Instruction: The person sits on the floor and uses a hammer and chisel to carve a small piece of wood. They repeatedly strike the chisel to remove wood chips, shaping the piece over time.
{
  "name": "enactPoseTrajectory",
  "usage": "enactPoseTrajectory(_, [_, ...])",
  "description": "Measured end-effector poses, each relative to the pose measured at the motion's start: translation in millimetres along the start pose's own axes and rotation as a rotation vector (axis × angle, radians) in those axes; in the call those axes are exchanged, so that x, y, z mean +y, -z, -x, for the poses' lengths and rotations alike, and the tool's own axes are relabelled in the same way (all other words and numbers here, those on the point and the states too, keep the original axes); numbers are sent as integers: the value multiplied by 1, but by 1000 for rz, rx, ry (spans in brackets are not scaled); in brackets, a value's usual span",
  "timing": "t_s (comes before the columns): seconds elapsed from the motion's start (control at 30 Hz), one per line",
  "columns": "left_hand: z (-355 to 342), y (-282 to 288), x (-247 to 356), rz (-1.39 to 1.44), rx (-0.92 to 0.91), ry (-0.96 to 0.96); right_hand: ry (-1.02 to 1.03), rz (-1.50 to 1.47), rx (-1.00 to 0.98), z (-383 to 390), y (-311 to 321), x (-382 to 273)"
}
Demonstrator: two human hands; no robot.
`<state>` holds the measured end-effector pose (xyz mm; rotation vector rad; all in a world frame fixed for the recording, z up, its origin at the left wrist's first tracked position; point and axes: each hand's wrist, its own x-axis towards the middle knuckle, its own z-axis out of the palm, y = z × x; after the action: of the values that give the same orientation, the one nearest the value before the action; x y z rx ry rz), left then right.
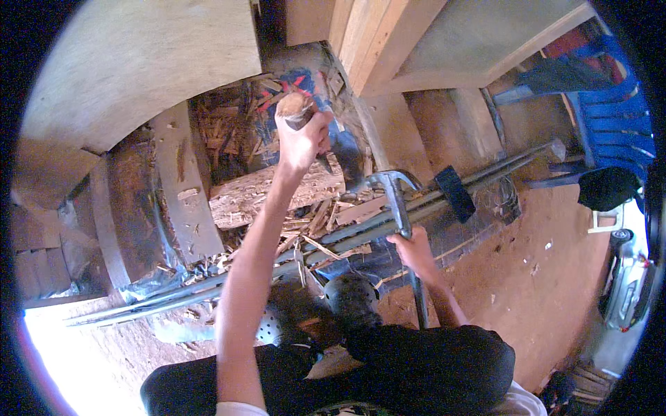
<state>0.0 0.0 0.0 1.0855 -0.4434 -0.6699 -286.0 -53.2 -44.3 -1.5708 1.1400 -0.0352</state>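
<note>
Gripping what looks like a wooden-handled chisel (pixel 295 107) in the left hand (pixel 305 135), with fingers wrapped closed, and holding the butt upward over a rough board (pixel 239 197) on the far side, left of centre. Gripping a claw hammer (pixel 395 201) in the right hand (pixel 414 253), nearer and farther right, closing around the handle partway down, with the head pointing far and standing well apart from the chisel. Seemingly setting the chisel for a cut, judging by the loose wood chips (pixel 322 215) lying just near of the board and by the hammer being away from the butt. Being unable to tell contact of blade with wood from this view. Likely calling next for steadying the chisel upright, lifting the hammer clear of the long bars (pixel 510 166) and the dark flat slab (pixel 454 193) on the right, and aiming squarely at the butt, away from the left fingers.
</note>
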Motion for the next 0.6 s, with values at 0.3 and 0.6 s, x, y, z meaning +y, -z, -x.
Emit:
enactPoseTrajectory(0.3, [8, 34, 120, -548, -364, 126, 13, 113, -41, 21, 5, 41])
enactPoseTrajectory(0.6, [88, 76, 101, -189, 83, -25, 79, 261, -25, 47, -32, 72])
